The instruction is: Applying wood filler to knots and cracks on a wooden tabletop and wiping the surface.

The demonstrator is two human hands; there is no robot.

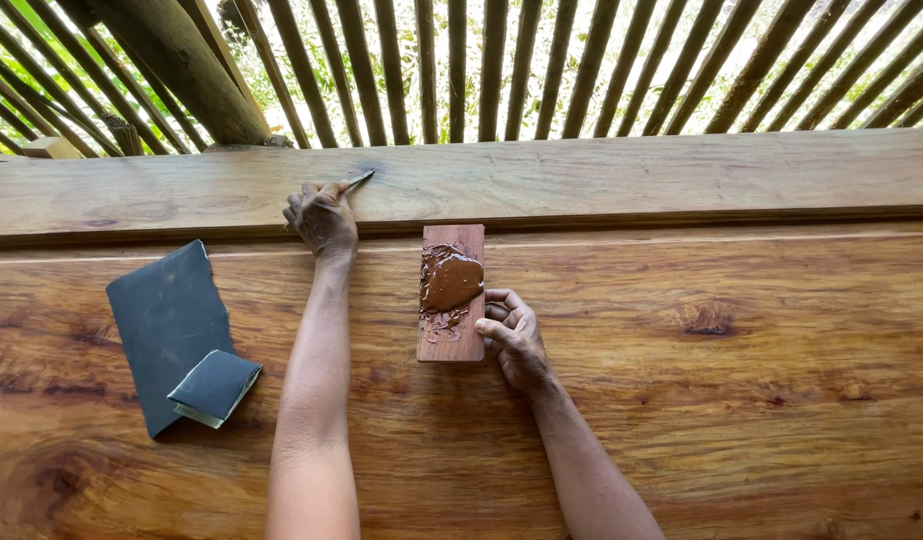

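1. Hands first: the left hand (323, 215) reaches up to the raised wooden ledge (632, 175) at the far side of the worktop (732, 400), with its fingers curled and pinching a small flat blade, a putty knife (360, 179) by the look of it.
2. Its tip lies against the top face of the ledge, just up and right of the knuckles, beside a darker smudge in the wood.
3. The right hand (512, 335) rests on the worktop with loosely bent fingers; the fingertips touch the right long edge of a small wooden block (452, 340), steadying it rather than closing around it.
4. That block lies flat, long side running away from the person, its far end just short of the ledge.
5. A blob of glossy brown filler paste (450, 282) sits on the upper half of the block, with smaller smears trailing below it.
6. To the left, well apart from both hands, lies a dark grey sheet of sandpaper (162, 320) flat on the worktop.
7. A smaller folded piece of sandpaper (217, 385) lies on the sheet's lower right corner, its pale backing showing at the edge.
8. Behind the ledge runs a wall of slanted bamboo slats (582, 70) with green leaves showing through, and a thick wooden post (187, 60) leans at upper left.
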